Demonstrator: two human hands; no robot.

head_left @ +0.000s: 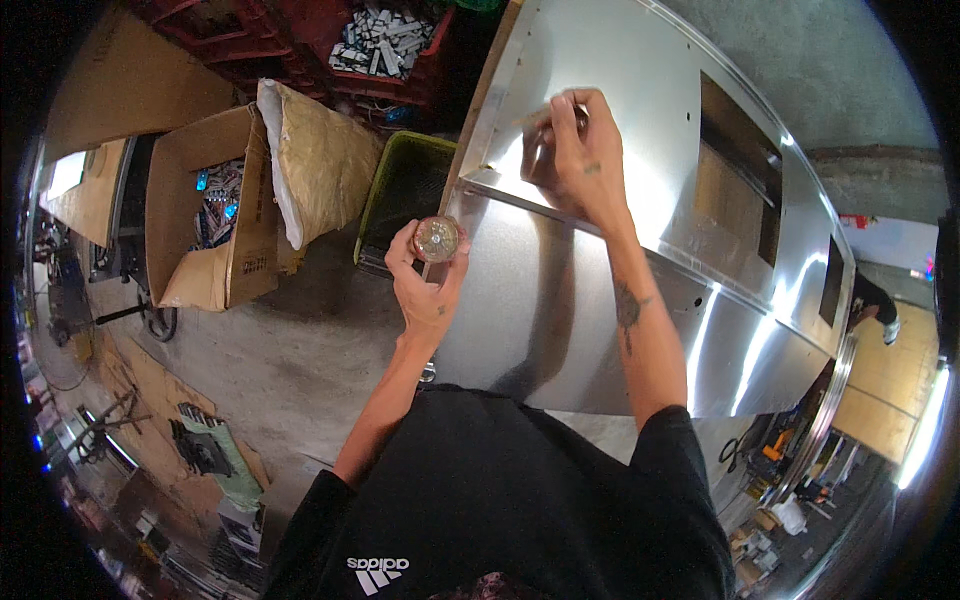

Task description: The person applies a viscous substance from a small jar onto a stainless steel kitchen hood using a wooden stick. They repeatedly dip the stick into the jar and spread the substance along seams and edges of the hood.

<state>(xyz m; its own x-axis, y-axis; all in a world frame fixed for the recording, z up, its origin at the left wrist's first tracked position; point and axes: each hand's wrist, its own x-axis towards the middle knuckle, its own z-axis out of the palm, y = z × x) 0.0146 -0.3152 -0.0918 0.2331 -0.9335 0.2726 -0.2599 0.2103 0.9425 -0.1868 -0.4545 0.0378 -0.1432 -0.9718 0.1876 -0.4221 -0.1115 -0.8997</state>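
Observation:
My left hand [428,275] grips a small round clear jar [437,240] from its sides, beside the left edge of a large sheet-metal panel [550,270]. The jar is seen from above, and what it contains is hard to make out. Over the shiny upper face of the panel, my right hand [588,150] is closed in a pinch. A thin light-brown stick [540,117] juts from its fingertips to the left, blurred, so its kind does not show. Below the fingers lies a dark reflection on the metal.
Rectangular cut-outs [740,165] open the panel's right part. To the left stand a cardboard box [165,230] of small metal parts, a tan padded sack [325,165] and a green-rimmed crate [372,200]. Red crates [310,45] sit behind. Another person's leg [875,295] shows far right.

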